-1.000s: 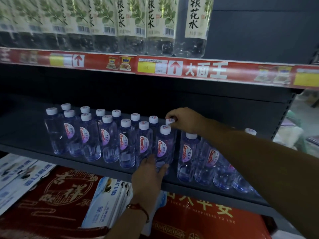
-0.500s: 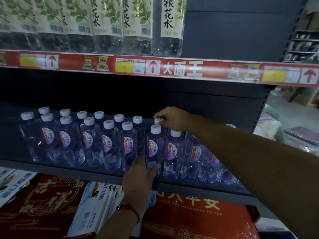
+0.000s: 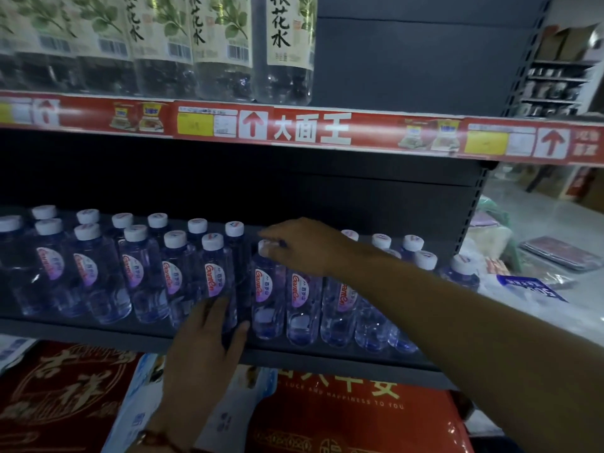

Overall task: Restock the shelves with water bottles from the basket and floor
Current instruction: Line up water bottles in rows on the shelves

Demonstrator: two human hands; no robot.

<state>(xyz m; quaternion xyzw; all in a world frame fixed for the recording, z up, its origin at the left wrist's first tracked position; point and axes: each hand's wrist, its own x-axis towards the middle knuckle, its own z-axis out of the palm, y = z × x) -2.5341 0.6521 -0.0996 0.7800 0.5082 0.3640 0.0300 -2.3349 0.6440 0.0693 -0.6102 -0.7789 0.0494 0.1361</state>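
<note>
Water bottles (image 3: 212, 282), small and clear with white caps and pink-and-white labels, stand in rows on the dark grey metal shelf (image 3: 327, 361). They fill it from the left edge almost to the right end, packed close and touching each other.

From the head camera, the right hand (image 3: 304, 246) reaches in over the rows. Its fingers (image 3: 273, 245) curl down onto the white cap of one front-row bottle (image 3: 266, 289) and seem to pinch it. The left hand (image 3: 209, 348) comes up from below. Its fingers are spread and fairly straight, and they press on the low front of another bottle (image 3: 214, 279) just left of the first one. A thin bracelet (image 3: 157, 439) sits on that wrist.

Above runs a red price strip (image 3: 294, 130) with white arrows and yellow tags. Big clear bottles with green leaf labels (image 3: 222, 44) stand on the shelf over it. Below lie red boxes with gold writing (image 3: 343, 416).
</note>
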